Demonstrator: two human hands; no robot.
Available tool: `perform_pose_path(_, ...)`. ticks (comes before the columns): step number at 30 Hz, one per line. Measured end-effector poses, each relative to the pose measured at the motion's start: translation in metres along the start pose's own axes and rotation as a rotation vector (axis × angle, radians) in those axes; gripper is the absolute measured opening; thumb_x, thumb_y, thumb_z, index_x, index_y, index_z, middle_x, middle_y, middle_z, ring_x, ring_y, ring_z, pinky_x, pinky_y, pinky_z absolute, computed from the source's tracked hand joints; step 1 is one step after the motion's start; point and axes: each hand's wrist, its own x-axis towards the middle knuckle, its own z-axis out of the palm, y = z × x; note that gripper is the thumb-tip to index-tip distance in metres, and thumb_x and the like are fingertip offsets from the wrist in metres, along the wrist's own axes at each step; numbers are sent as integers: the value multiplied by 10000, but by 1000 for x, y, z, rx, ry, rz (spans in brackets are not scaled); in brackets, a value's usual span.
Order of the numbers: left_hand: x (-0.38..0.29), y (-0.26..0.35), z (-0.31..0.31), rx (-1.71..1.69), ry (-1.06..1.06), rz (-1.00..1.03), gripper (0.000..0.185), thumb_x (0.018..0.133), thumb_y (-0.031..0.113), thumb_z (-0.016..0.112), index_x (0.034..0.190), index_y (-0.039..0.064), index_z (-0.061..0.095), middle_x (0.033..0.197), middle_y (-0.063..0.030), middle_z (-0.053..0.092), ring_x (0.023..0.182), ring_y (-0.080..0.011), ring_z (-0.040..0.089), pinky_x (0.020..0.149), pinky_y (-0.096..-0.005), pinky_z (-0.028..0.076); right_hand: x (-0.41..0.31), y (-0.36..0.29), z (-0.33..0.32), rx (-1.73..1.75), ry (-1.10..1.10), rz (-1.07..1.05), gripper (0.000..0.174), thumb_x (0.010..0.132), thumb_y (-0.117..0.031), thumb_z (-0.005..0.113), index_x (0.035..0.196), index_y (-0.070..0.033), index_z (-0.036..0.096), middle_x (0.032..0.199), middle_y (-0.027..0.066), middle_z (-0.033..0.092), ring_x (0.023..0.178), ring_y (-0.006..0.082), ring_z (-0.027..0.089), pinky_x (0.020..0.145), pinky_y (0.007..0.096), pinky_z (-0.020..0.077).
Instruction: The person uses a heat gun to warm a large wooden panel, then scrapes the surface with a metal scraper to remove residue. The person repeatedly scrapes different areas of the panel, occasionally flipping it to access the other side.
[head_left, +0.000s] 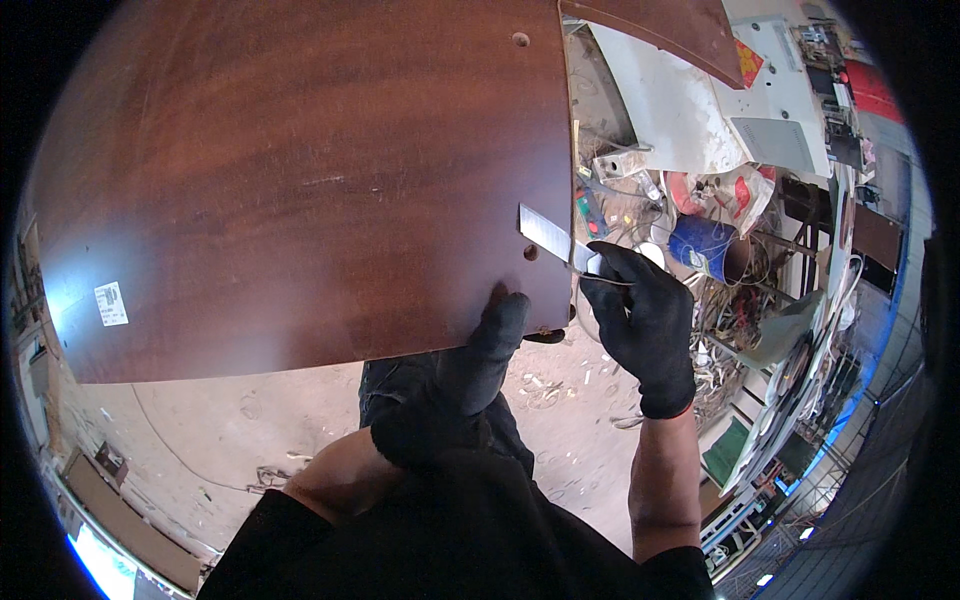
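Observation:
A large brown wood-grain panel (322, 187) spans the view, with a round hole near its right edge and a white printed label at the left. My left hand (484, 352), in a dark glove, grips the panel's near right corner, its thumb on top and the fingertips showing below the edge. In my gloved right hand (637, 322) is a flat, pale metal blade (551, 234) with an angled end. It lies across the panel's right edge, close to the hole. A thin strip or cord crosses the blade by my fingertips.
Beyond the panel's right edge are a white metal casing (667, 112), a blue bucket (701, 247) lying on its side and a white sack (739, 199). Scrap and cords cover the floor at right. Another brown board (675, 30) is at the top; loose wire lies at lower left.

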Motion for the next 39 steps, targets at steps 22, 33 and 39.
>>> perform_pose_path(22, -5, 11, -1, 71, -107, 62, 463, 912, 306, 562, 1241, 8, 431, 1124, -178, 568, 1010, -278, 616, 825, -412, 533, 41, -2, 1, -6, 54, -17, 196, 837, -218, 628, 950, -58, 633, 760, 152, 629, 636, 322, 624, 554, 343, 481)
perform_pose_path(33, -14, 34, 11, 140, -45, 41, 386, 917, 240, 556, 1193, -16, 470, 1088, -174, 589, 920, -255, 643, 798, -383, 539, 80, 1, -6, 86, 62, -58, 181, 864, -154, 594, 975, -12, 612, 824, 176, 632, 707, 340, 628, 603, 337, 475)
perform_pose_path(39, -13, 26, 4, 103, -31, 9, 386, 899, 240, 588, 1177, -12, 497, 1095, -176, 589, 941, -257, 632, 804, -378, 530, 100, 2, -2, -25, 120, -81, 187, 858, -233, 599, 910, -57, 635, 787, 163, 639, 684, 337, 634, 579, 379, 489)
